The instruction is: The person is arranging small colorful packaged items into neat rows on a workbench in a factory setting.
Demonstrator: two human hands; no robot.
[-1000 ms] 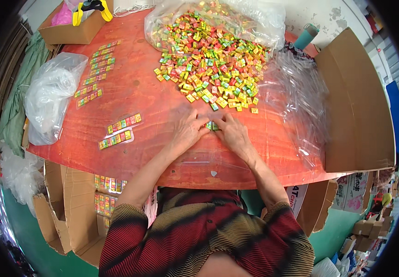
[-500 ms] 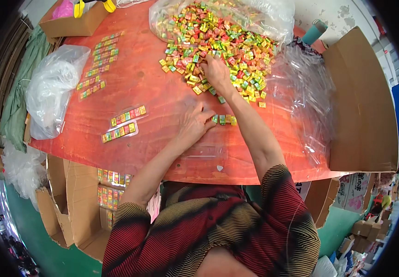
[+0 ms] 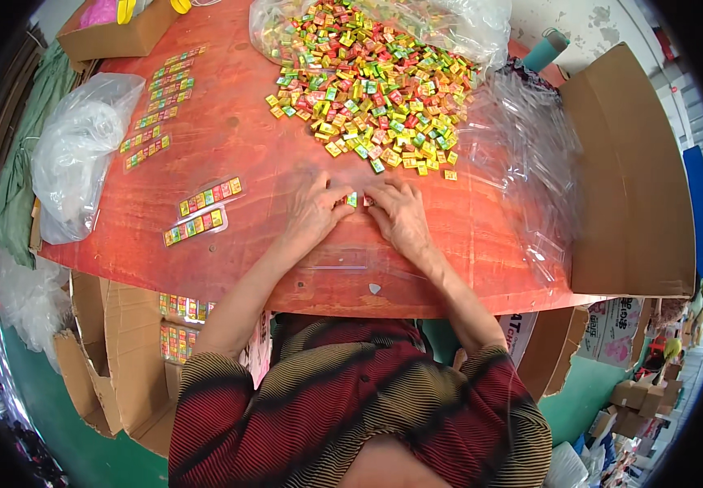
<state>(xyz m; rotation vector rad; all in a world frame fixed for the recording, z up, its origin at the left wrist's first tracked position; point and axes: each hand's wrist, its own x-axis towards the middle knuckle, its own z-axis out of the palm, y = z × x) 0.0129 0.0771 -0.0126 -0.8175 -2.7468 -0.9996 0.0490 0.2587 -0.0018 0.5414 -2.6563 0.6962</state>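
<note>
My left hand and my right hand face each other over the middle of the red table. Between my left fingers shows a small green-and-white box, the end of a short row mostly hidden by the hand. My right fingertips pinch a small red box, a little apart from it. Beyond my hands spreads a big pile of small yellow, red and green boxes, spilling from a clear plastic bag. To my left lie two clear trays filled with rows of such boxes.
Several more filled strips lie at the far left, beside a clear plastic bag. Clear plastic trays are heaped at right, before a tall cardboard box. A cardboard carton with packed strips stands below the table's front edge.
My right hand has come back from the pile to beside my left hand, with a red box in its fingers. My left hand now closes around the short row.
</note>
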